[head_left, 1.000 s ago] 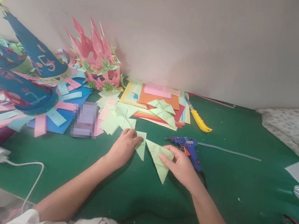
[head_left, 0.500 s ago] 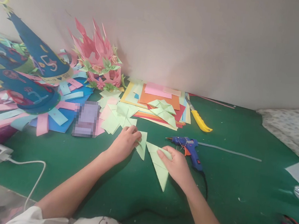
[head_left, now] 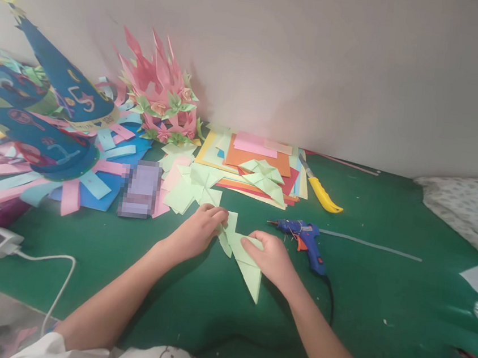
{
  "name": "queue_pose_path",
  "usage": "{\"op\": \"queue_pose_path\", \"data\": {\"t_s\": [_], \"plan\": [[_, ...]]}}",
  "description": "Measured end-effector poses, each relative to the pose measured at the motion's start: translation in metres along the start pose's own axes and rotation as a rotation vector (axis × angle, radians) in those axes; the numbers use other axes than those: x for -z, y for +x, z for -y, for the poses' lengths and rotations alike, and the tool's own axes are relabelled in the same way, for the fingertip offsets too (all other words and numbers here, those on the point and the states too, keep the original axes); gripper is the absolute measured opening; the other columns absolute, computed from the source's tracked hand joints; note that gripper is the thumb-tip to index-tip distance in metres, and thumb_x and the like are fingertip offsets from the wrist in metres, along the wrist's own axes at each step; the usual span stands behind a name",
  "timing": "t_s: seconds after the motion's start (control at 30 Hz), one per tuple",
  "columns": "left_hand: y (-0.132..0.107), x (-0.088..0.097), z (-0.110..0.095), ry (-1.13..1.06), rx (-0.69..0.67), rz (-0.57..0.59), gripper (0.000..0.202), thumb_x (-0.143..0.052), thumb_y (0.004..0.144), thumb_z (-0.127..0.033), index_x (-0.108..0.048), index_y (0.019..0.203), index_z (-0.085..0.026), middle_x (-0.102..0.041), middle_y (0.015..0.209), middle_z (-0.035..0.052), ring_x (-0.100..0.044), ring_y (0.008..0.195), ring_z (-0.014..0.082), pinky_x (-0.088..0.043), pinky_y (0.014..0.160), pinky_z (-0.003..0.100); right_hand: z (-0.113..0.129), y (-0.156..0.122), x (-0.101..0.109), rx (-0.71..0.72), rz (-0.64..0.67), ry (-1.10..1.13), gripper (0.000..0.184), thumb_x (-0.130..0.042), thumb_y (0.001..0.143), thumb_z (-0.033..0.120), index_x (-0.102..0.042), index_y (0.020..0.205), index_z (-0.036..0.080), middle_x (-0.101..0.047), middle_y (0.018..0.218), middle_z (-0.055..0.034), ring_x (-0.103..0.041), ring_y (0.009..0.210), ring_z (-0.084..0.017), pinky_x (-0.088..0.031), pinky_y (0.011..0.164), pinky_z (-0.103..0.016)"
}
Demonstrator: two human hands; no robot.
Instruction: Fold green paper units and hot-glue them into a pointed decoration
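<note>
Pinching folded paper in both hands, the person works at the green table (head_left: 360, 323). The left hand (head_left: 205, 226) has its fingertips closed on the smaller green piece (head_left: 228, 236); the right hand (head_left: 271, 257) nips the larger green piece (head_left: 250, 270) between thumb and fingers, its long point toward the person. The two pieces meet between the hands, though from here I can't tell whether they overlap or merely touch. Both look well creased, so I'd call much of their folding done; nothing shows them fastened together yet. The glue gun (head_left: 309, 244) lies near the right hand, untouched. One folded green form (head_left: 265, 177) rests on the stack of coloured paper (head_left: 282, 165), and loose green sheets (head_left: 181, 196) lie beyond the left hand, so more paper work may be left. Farther back stands a pink paper crown (head_left: 166, 94), seemingly finished.
</note>
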State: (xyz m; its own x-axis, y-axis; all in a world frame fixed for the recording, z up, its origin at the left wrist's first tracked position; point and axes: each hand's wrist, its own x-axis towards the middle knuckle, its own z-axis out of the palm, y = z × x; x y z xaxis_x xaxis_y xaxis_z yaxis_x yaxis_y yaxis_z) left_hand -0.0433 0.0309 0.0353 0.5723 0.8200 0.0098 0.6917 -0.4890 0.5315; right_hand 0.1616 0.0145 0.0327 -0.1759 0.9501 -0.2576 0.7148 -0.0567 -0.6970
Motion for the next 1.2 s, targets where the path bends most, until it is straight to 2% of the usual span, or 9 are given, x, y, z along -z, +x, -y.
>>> {"op": "queue_pose_path", "data": {"t_s": [0.17,0.37,0.67,0.8,0.93,1.07,1.2], "plan": [[-0.002,0.003,0.001,0.005,0.016,0.019,0.034,-0.04,0.079,0.001,-0.047,0.106,-0.019,-0.053,0.11,0.0065,-0.045,0.105,0.0227,-0.043,0.088,0.037,0.005,0.001,-0.002,0.036,-0.018,-0.083,0.029,-0.047,0.081,0.042,-0.06,0.066,0.02,-0.061,0.063,-0.0004,-0.053,0.058,-0.016,-0.035,0.052,-0.024],[-0.002,0.001,0.004,-0.015,0.024,0.013,0.036,-0.043,0.079,0.0,-0.046,0.109,-0.019,-0.052,0.113,0.0066,-0.044,0.107,0.0226,-0.043,0.09,0.037,0.009,0.005,-0.006,0.063,-0.012,-0.165,0.027,-0.047,0.083,0.039,-0.064,0.072,0.021,-0.065,0.069,-0.0024,-0.056,0.061,-0.017,-0.034,0.052,-0.024],[-0.002,0.003,0.001,-0.015,-0.034,0.001,0.028,-0.047,0.083,-0.008,-0.047,0.107,-0.021,-0.052,0.112,0.0079,-0.044,0.108,0.0248,-0.042,0.091,0.041,0.014,0.004,-0.01,0.098,-0.01,-0.347,0.022,-0.047,0.087,0.036,-0.062,0.087,0.021,-0.069,0.088,-0.0047,-0.062,0.084,-0.021,-0.034,0.059,-0.025],[-0.003,0.004,-0.001,-0.024,-0.026,0.017,0.024,-0.054,0.083,-0.017,-0.047,0.106,-0.021,-0.05,0.113,0.0086,-0.043,0.11,0.0261,-0.042,0.091,0.042,0.014,0.006,-0.005,0.057,0.077,-0.259,0.023,-0.046,0.087,0.038,-0.061,0.091,0.021,-0.069,0.091,-0.0054,-0.063,0.083,-0.022,-0.038,0.062,-0.026],[-0.004,0.004,-0.002,-0.042,-0.009,0.012,0.025,-0.055,0.083,-0.017,-0.046,0.105,-0.02,-0.048,0.113,0.0085,-0.042,0.11,0.0263,-0.042,0.091,0.042,0.012,0.004,-0.001,0.048,0.098,-0.09,0.019,-0.05,0.084,0.038,-0.058,0.093,0.024,-0.068,0.096,-0.0035,-0.062,0.089,-0.023,-0.042,0.069,-0.029],[-0.005,0.003,-0.001,-0.069,0.002,-0.013,0.027,-0.056,0.081,-0.015,-0.044,0.105,-0.02,-0.048,0.113,0.0083,-0.042,0.108,0.0256,-0.042,0.09,0.042,0.01,0.003,0.001,0.07,0.097,0.116,0.025,-0.058,0.078,0.031,-0.054,0.102,0.026,-0.063,0.109,-0.0019,-0.058,0.102,-0.021,-0.044,0.08,-0.032],[-0.005,0.003,-0.001,-0.068,-0.001,-0.011,0.027,-0.056,0.081,-0.015,-0.044,0.105,-0.02,-0.047,0.114,0.0085,-0.041,0.109,0.0256,-0.042,0.09,0.041,0.01,0.005,0.002,0.072,0.104,0.183,0.022,-0.056,0.077,0.024,-0.056,0.099,0.024,-0.063,0.109,-0.0037,-0.056,0.106,-0.021,-0.043,0.088,-0.035]]}}
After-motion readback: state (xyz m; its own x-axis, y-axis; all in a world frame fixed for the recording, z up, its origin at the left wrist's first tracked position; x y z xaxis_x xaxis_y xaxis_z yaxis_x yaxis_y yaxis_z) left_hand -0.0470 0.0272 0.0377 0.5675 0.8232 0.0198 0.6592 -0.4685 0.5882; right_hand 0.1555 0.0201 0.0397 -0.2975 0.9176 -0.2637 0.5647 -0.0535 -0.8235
